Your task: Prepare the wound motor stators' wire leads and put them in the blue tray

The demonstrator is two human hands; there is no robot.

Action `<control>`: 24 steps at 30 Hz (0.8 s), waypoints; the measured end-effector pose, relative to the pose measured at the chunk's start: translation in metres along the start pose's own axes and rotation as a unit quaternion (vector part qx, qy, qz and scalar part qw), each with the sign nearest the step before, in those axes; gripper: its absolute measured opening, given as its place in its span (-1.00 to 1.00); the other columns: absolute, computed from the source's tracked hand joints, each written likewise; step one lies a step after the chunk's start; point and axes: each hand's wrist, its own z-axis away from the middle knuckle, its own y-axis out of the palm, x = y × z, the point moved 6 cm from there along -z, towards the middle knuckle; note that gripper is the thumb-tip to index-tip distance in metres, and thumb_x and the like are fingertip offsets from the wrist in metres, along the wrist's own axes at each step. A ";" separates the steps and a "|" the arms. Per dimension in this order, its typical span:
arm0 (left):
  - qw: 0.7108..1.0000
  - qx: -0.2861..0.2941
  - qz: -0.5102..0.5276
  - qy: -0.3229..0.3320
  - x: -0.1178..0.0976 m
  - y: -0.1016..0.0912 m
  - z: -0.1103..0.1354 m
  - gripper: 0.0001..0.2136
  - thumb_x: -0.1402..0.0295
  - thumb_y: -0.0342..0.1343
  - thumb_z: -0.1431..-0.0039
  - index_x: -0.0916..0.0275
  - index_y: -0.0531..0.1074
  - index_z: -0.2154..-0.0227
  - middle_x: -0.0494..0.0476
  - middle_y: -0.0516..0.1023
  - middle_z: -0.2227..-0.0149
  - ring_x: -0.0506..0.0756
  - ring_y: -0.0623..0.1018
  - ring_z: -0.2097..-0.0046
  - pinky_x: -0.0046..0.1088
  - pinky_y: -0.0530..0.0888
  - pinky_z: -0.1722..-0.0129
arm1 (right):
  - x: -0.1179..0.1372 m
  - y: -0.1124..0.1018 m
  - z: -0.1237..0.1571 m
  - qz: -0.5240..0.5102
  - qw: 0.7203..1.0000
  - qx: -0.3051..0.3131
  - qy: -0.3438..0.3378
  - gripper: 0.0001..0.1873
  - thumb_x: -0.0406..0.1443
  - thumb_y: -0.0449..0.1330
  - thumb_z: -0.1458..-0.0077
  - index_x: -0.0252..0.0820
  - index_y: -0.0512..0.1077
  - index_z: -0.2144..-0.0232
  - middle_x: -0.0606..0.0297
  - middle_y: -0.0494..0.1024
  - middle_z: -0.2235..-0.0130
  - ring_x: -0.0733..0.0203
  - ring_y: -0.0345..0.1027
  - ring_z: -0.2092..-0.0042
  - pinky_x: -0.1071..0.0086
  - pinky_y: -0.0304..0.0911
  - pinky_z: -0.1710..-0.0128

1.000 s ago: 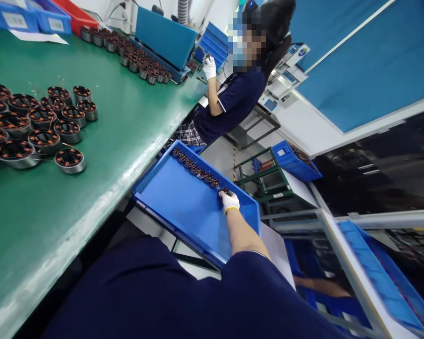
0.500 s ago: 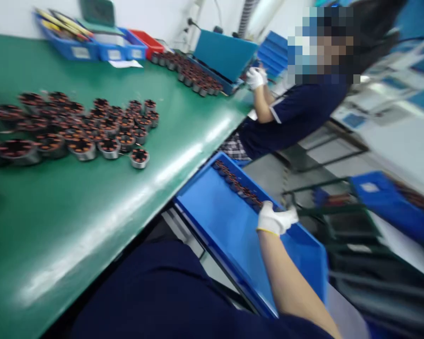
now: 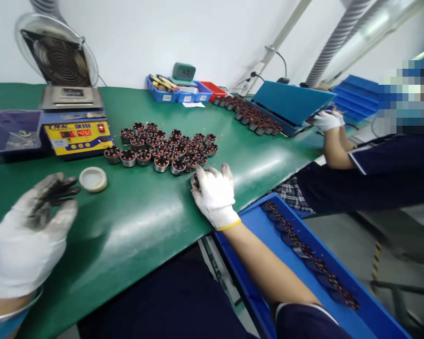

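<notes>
My right hand (image 3: 215, 193), in a white glove with dirty fingertips, is closed around a motor stator (image 3: 194, 181) at the near right end of the group on the green bench. Its fingers cover most of that stator. Several more stators (image 3: 161, 163), steel rings with copper windings, stand close together just behind. At the left, my gloved left hand (image 3: 35, 226) hovers over the bench with its fingers apart and nothing visible in them. Its dark fingertips are beside a small round white dish (image 3: 93, 180).
A blue tray (image 3: 254, 263) with a row of stators sits below the bench edge at right. A solder pot (image 3: 78, 136) with a digital display stands at left beside a purple bin (image 3: 12, 134). At far right, a co-worker's gloved hands (image 3: 327, 121) touch a blue box (image 3: 293, 101).
My right hand has gone from the blue tray to a stator on the bench. The view has swung left, bringing my left hand and the solder pot into sight.
</notes>
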 end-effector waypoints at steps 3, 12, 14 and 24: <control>0.997 0.033 0.066 -0.017 -0.001 0.006 0.014 -0.49 0.35 0.33 0.07 0.22 0.53 -0.03 0.14 0.64 0.00 0.20 0.64 0.02 -0.17 0.51 -0.18 | -0.012 0.008 0.004 -0.014 0.998 -0.022 0.048 -0.39 -0.25 0.19 -0.11 -0.35 0.32 -0.21 0.05 0.58 0.16 -0.10 0.38 0.00 -0.12 -0.09 -0.29; 0.935 0.259 0.096 -0.222 0.006 0.044 0.040 -0.32 -0.04 0.30 0.02 0.30 0.40 -0.09 0.36 0.60 0.02 0.15 0.64 0.30 -0.37 0.60 0.39 | 0.023 -0.011 0.011 -0.337 0.941 -0.002 0.042 -0.46 -0.29 0.24 -0.10 -0.13 0.38 -0.15 0.10 0.52 0.01 0.03 0.46 0.01 0.13 0.41 -0.03; 0.869 0.348 0.167 -0.310 0.009 0.060 0.056 -0.23 -0.19 0.20 -0.02 0.29 0.32 -0.14 0.36 0.61 0.10 0.16 0.61 0.39 -0.39 0.50 0.56 | 0.068 -0.029 0.009 -0.426 0.903 0.020 -0.052 -0.46 -0.31 0.26 -0.11 -0.09 0.36 -0.17 0.14 0.51 -0.05 0.08 0.43 -0.06 0.18 0.39 -0.08; 0.864 0.216 0.287 -0.354 0.022 0.057 0.054 -0.40 -0.30 0.01 -0.11 0.24 0.42 0.35 0.01 0.41 0.57 -0.05 0.27 0.63 -0.54 0.15 0.67 | 0.138 -0.027 0.004 -0.685 0.721 0.102 0.002 -0.63 -0.34 0.30 -0.10 -0.09 0.49 0.01 0.24 0.63 0.19 0.19 0.54 0.23 0.36 0.47 0.28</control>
